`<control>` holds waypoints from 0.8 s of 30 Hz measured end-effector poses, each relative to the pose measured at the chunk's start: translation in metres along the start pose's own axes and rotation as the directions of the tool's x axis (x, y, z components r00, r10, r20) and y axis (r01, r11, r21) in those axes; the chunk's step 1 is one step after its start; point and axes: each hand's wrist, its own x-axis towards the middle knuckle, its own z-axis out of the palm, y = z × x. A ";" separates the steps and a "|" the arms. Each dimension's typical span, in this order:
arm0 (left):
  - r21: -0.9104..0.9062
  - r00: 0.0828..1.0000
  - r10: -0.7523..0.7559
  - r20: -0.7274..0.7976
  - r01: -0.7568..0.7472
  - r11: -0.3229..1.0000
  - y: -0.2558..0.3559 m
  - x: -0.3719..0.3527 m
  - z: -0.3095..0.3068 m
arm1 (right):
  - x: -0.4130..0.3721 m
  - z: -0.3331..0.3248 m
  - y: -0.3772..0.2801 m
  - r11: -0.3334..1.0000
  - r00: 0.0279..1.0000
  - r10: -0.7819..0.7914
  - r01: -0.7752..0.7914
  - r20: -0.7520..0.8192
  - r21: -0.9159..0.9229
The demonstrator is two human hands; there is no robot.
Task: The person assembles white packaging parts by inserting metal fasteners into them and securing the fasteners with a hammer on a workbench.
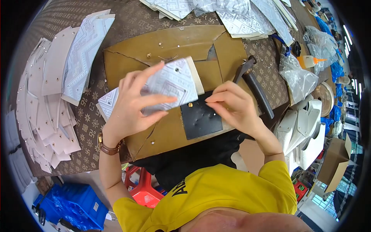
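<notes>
My left hand (133, 102) grips a pale panel (176, 83) printed with a grey-lavender maze pattern. The panel is tilted above the work board, shows a dark hole near its upper edge, and has a cream layer along its right side. My right hand (235, 106) is closed in a pinch beside the panel's lower right corner; whatever its fingertips hold is too small to make out. Below both hands lies a black dented pad (199, 123), with a small brass-coloured stud (190, 104) on it. A hammer (258, 91) with a dark handle rests right of my right hand.
A brown board (170, 38) with cracked pieces lies under the work, with loose metal bits on it. Pink-beige studded pieces (46, 100) are stacked at left, beside patterned panels (87, 56). Plastic bags (297, 77), a glue bottle (309, 61) and white pieces (301, 131) are at right.
</notes>
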 end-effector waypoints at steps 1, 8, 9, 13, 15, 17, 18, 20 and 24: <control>0.000 1.000 0.004 0.006 -0.004 1.000 0.001 0.001 0.001 | -0.003 -0.004 -0.001 0.994 0.995 0.089 -0.087 -0.036 0.070; -0.029 0.989 0.058 0.135 -0.055 0.998 0.006 0.000 0.013 | -0.014 0.000 0.008 0.959 0.981 0.190 -0.177 -0.040 0.222; -0.028 0.989 0.059 0.138 -0.056 0.998 0.006 -0.001 0.014 | -0.014 0.001 0.008 0.954 0.980 0.197 -0.183 -0.037 0.236; -0.012 0.986 0.059 0.153 -0.058 0.998 0.007 0.000 0.013 | -0.015 0.000 0.008 0.922 0.958 0.287 -0.280 0.014 0.268; -0.014 0.986 0.060 0.158 -0.059 0.998 0.007 0.000 0.012 | -0.015 0.001 0.007 0.921 0.957 0.289 -0.282 0.015 0.268; -0.015 0.985 0.059 0.161 -0.058 0.998 0.007 0.000 0.012 | -0.014 0.002 0.007 0.920 0.956 0.292 -0.286 0.020 0.269; -0.011 0.986 0.057 0.160 -0.056 0.998 0.007 0.000 0.013 | -0.014 0.003 0.007 0.919 0.956 0.292 -0.287 0.021 0.269; -0.003 0.986 0.053 0.157 -0.053 0.999 0.006 -0.001 0.014 | -0.013 0.005 0.009 0.913 0.953 0.300 -0.301 0.045 0.277; 0.012 0.986 0.046 0.159 -0.048 0.999 0.007 -0.001 0.015 | -0.007 0.011 0.007 0.915 0.959 0.275 -0.282 0.063 0.289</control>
